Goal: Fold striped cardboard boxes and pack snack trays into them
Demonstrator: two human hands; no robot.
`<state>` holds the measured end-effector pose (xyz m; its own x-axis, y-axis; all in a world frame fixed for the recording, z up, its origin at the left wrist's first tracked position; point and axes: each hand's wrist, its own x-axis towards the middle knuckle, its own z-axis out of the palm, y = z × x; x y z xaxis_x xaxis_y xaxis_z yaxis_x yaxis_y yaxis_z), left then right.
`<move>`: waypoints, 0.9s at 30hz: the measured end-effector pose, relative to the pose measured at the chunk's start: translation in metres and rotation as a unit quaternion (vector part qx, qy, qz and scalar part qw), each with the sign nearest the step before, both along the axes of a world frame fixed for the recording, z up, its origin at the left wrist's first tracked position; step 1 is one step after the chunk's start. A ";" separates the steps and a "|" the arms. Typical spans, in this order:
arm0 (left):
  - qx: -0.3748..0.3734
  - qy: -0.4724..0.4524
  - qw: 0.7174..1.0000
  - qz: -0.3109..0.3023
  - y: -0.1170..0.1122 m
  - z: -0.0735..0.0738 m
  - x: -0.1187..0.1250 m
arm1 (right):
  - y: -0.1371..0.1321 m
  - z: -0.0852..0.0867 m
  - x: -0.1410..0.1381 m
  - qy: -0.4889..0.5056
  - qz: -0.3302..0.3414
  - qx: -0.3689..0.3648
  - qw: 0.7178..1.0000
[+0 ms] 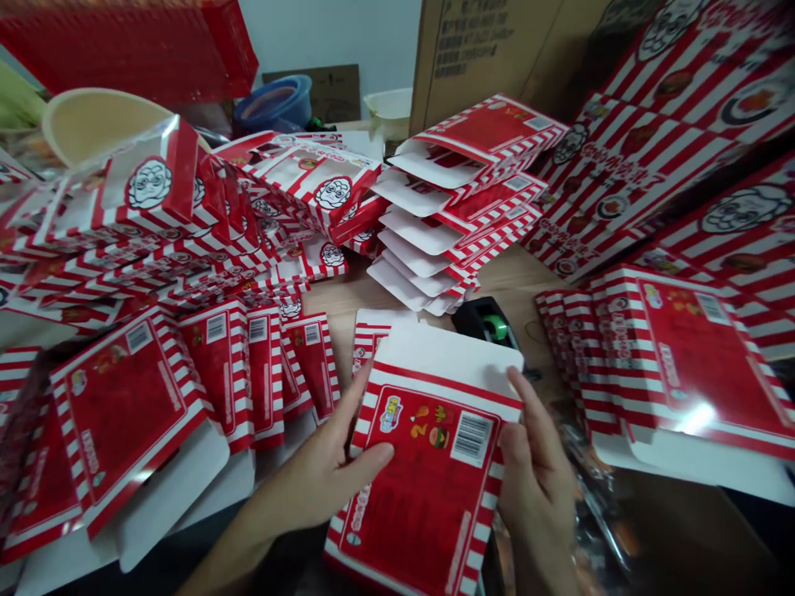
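Observation:
A red and white striped cardboard box is held between my two hands, its printed back with a barcode facing me. At its far end a white flap stands out. My left hand wraps the box's left edge, the thumb lying on the red panel. Along the right edge, my right hand grips with bent fingers near the flap's corner. Just beyond the box lies a black tape dispenser with a green roll.
Similar boxes with open flaps stack up behind, and others lean at left and right. Closed window boxes pile at back left. Behind them are a blue bowl and a large brown carton. Clear plastic packets lie lower right.

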<state>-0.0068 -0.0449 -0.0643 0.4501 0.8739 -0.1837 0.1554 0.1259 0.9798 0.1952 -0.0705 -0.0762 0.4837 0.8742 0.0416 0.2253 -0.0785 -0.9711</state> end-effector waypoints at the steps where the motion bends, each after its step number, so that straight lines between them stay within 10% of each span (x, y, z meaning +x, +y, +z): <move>1: 0.009 -0.007 1.000 0.028 0.001 0.000 0.000 | 0.002 0.001 0.002 -0.012 0.000 -0.002 1.000; 6: 0.023 -0.014 0.990 0.139 0.014 0.003 0.012 | 0.011 0.008 0.006 -0.001 0.001 0.014 1.000; 19: 0.100 0.109 0.986 0.076 0.018 0.013 0.002 | 0.024 0.019 0.023 -0.057 0.167 0.113 0.978; 27: 0.141 0.115 0.983 0.026 0.012 0.014 0.004 | 0.055 0.046 0.032 0.107 0.333 -0.111 0.930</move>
